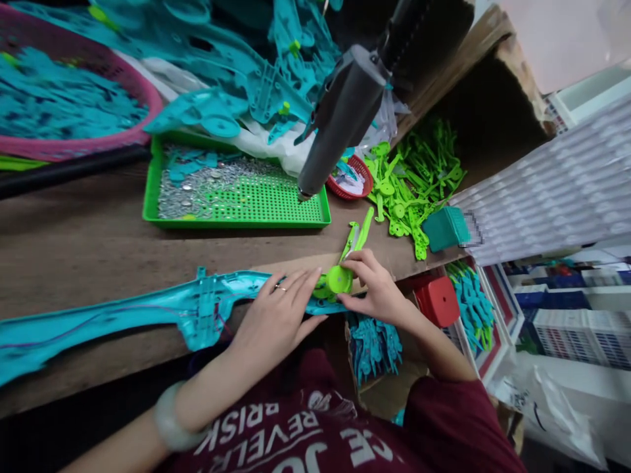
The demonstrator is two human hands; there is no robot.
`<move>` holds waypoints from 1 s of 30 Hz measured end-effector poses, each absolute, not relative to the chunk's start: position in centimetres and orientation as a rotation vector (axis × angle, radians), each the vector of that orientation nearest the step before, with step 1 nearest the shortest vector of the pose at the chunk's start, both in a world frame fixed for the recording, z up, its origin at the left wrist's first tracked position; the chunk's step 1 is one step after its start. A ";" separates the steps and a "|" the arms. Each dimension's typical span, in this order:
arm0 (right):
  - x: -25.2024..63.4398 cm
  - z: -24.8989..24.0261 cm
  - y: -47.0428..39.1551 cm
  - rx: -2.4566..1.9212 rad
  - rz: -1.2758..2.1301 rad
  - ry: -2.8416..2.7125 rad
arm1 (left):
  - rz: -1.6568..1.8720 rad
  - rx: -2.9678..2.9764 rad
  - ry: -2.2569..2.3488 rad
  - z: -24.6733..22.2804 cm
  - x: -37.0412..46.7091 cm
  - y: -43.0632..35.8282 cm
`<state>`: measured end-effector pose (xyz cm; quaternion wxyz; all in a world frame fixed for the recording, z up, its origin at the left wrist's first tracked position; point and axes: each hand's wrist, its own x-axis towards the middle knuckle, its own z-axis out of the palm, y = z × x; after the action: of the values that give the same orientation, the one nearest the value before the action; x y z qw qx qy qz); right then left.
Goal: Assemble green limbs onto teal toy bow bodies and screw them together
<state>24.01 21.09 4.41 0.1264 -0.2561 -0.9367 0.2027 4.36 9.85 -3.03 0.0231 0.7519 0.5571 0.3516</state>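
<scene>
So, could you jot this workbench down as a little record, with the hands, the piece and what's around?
Left hand: fingers stretched over the long blue piece
Right hand: thumb and fingers at the round green part
Wire: thin, purplish, along the blue piece
Overhead: gray tool, tip pointing down
Green tray: small silvery pieces, some blue parts
Pink basket: many blue parts
Right of the small red basket: heap of green parts

A lime-green part [340,280] with a disc overlaps the long turquoise shell [148,307].
</scene>
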 end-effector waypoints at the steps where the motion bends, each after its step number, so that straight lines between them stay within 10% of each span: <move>1: 23.8 3.9 21.3 -0.751 0.630 -2.753 | 1.085 2.332 1.734 -3.5 4.4 9.9; 22: 23.1 2.4 22.3 -0.621 0.914 -2.910 | 0.951 2.502 1.703 -3.0 4.1 10.1; 30: 23.7 0.5 27.4 -1.485 1.274 -1.666 | 0.949 2.638 1.672 -3.2 4.0 10.0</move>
<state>23.74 27.40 0.53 0.2820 -0.5543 -0.6220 0.4758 4.03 10.04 -3.18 -0.0614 0.8066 0.5113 0.2901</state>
